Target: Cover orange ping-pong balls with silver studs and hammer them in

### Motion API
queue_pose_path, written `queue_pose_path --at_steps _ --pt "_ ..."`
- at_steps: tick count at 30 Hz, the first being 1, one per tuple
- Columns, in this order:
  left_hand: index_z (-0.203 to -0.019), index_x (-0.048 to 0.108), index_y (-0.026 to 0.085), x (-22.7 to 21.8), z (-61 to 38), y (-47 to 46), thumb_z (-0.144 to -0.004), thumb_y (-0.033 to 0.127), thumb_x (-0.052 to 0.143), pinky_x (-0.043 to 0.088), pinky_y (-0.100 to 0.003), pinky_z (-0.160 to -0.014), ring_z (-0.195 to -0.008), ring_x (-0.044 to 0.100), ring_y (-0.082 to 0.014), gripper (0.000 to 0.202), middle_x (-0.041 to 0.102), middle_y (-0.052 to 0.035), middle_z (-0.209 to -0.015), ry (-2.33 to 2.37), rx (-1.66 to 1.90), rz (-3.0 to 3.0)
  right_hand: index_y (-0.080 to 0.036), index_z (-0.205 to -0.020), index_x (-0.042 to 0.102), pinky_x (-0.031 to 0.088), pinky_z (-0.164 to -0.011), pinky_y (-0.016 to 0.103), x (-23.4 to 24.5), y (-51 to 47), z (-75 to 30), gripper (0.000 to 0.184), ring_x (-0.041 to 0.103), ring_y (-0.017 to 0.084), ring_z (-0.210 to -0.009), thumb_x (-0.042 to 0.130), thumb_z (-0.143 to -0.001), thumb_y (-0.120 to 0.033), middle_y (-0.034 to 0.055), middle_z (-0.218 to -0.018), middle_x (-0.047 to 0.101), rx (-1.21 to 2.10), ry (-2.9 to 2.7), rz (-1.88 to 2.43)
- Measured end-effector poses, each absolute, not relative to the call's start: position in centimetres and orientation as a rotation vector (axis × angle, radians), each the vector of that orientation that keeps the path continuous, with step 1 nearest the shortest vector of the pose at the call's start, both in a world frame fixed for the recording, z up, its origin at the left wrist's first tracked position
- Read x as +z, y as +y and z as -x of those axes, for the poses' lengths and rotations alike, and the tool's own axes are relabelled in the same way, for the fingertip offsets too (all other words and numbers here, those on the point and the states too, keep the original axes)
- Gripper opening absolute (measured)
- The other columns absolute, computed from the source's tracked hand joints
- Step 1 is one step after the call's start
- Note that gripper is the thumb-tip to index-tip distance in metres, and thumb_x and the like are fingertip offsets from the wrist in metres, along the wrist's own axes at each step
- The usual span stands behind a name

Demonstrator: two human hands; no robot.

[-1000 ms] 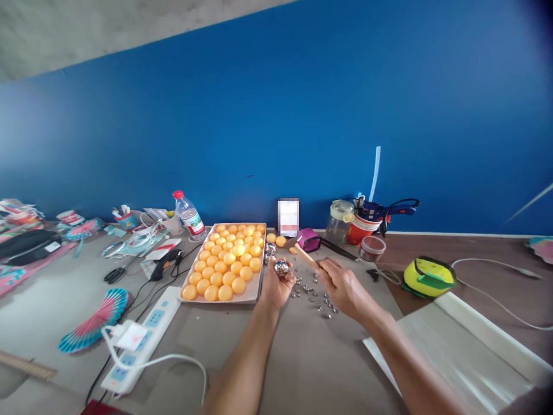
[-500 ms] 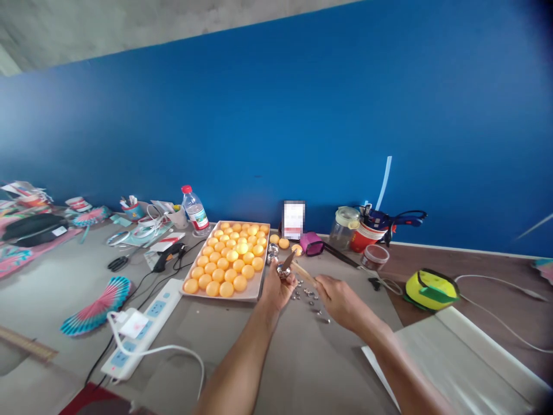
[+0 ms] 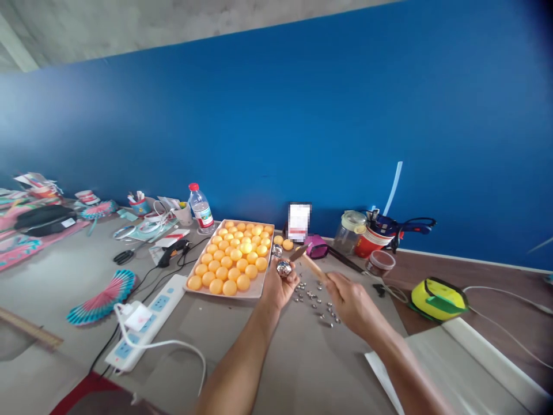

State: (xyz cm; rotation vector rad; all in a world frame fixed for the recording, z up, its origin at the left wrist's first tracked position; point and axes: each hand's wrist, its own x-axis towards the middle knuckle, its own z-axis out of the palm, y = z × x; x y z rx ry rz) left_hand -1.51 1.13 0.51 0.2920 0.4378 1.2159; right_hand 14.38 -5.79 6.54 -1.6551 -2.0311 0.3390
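My left hand (image 3: 280, 289) is closed around a shiny silver-studded ball (image 3: 284, 268), holding it above the table. Closed on a wooden handle, my right hand (image 3: 349, 297) grips a palette knife (image 3: 314, 267); its dark pointed blade is just above and right of the ball, and contact is hard to tell. Below the hands, several small shiny metal pieces (image 3: 310, 294) lie scattered. Another silver ball (image 3: 277, 250) rests beyond my left hand, beside loose orange balls (image 3: 287, 245).
Left of my hands is a shallow tray (image 3: 247, 296) full of orange balls. A water bottle (image 3: 201, 210), a power strip (image 3: 164, 314) and a paper fan (image 3: 106, 298) are farther left. A glass jug (image 3: 347, 233), red cups (image 3: 367, 242) and a yellow-green pouch (image 3: 438, 298) lie right.
The palette knife's blade has lifted from across the silver-studded ball to above its right side. More of the ball and the loose metal pieces shows. The whole view has shifted slightly.
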Motion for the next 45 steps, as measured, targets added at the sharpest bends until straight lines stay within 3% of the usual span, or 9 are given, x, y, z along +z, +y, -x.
queue_pose_path --at_steps 7,12,17,23,29,34,40,45 --pt "-0.074 0.045 0.017 0.6 1.0 0.8 -0.081 0.045 0.048 0.029 -0.021 -0.044 -0.038 0.036 -0.0053 0.029 0.052 0.0011 -0.059 0.567 1.194 -0.334 -0.020 -0.070 0.046 0.028 -0.051 0.022 6.2 -5.5 -14.3 0.025 0.050 0.013 -0.058 0.030 -0.088 -0.028 0.0020 -0.066 0.057 0.418 -2.069 1.698" --pt "-0.074 0.046 0.016 0.9 0.7 0.5 -0.082 0.046 0.045 0.033 -0.023 -0.046 -0.039 0.039 -0.0051 0.032 0.055 -0.0009 -0.067 0.545 1.212 -0.460 -0.020 -0.072 0.043 0.027 -0.049 0.022 7.0 -5.9 -14.8 0.025 0.044 0.011 -0.049 0.028 -0.089 -0.032 -0.0015 -0.058 0.050 0.378 -1.965 1.662" --pt "-0.073 0.044 0.016 1.0 0.6 0.3 -0.081 0.048 0.046 0.032 -0.023 -0.045 -0.037 0.035 -0.0050 0.033 0.050 0.0022 -0.057 0.584 1.172 -0.476 -0.020 -0.068 0.043 0.024 -0.049 0.022 7.2 -6.1 -14.7 0.025 0.046 0.012 -0.052 0.030 -0.088 -0.029 0.0002 -0.062 0.053 0.414 -2.075 1.724" --pt "-0.074 0.046 0.016 1.0 0.6 0.4 -0.083 0.047 0.043 0.033 -0.024 -0.047 -0.038 0.039 -0.0056 0.033 0.055 -0.0007 -0.065 0.556 1.213 -0.486 -0.021 -0.072 0.041 0.027 -0.050 0.022 7.8 -6.3 -15.4 0.023 0.044 0.011 -0.050 0.029 -0.089 -0.032 -0.0015 -0.059 0.050 0.406 -1.966 1.645" --pt "-0.074 0.046 0.016 1.2 1.2 0.4 -0.082 0.047 0.045 0.031 -0.023 -0.045 -0.035 0.033 -0.0054 0.031 0.052 0.0011 -0.055 0.490 1.168 -0.378 -0.021 -0.065 0.038 0.026 -0.049 0.022 7.5 -6.2 -14.8 0.025 0.041 0.011 -0.049 0.030 -0.087 -0.030 -0.0025 -0.055 0.047 0.496 -2.053 1.675" --pt "-0.077 0.050 0.015 1.6 1.5 0.3 -0.082 0.044 0.045 0.032 -0.022 -0.046 -0.035 0.034 -0.0048 0.030 0.057 -0.0012 -0.060 0.358 1.112 -0.361 -0.021 -0.071 0.041 0.029 -0.049 0.022 8.1 -6.2 -15.0 0.026 0.043 0.012 -0.049 0.028 -0.088 -0.036 -0.0028 -0.055 0.047 0.544 -1.917 1.632" --pt "-0.071 0.049 0.016 1.6 1.7 0.5 -0.084 0.041 0.045 0.036 -0.023 -0.047 -0.034 0.032 -0.0048 0.029 0.059 -0.0025 -0.059 0.384 1.102 -0.263 -0.021 -0.065 0.040 0.027 -0.048 0.022 7.1 -5.8 -15.3 0.028 0.039 0.011 -0.047 0.030 -0.087 -0.035 -0.0034 -0.052 0.044 0.623 -1.972 1.678" --pt "-0.069 0.050 0.015 2.0 1.7 0.2 -0.083 0.041 0.046 0.036 -0.021 -0.045 -0.034 0.032 -0.0028 0.031 0.057 -0.0014 -0.062 0.341 1.080 -0.303 -0.020 -0.074 0.046 0.029 -0.047 0.022 7.4 -5.8 -15.9 0.031 0.041 0.011 -0.047 0.028 -0.088 -0.041 -0.0038 -0.055 0.044 0.679 -1.810 1.614"
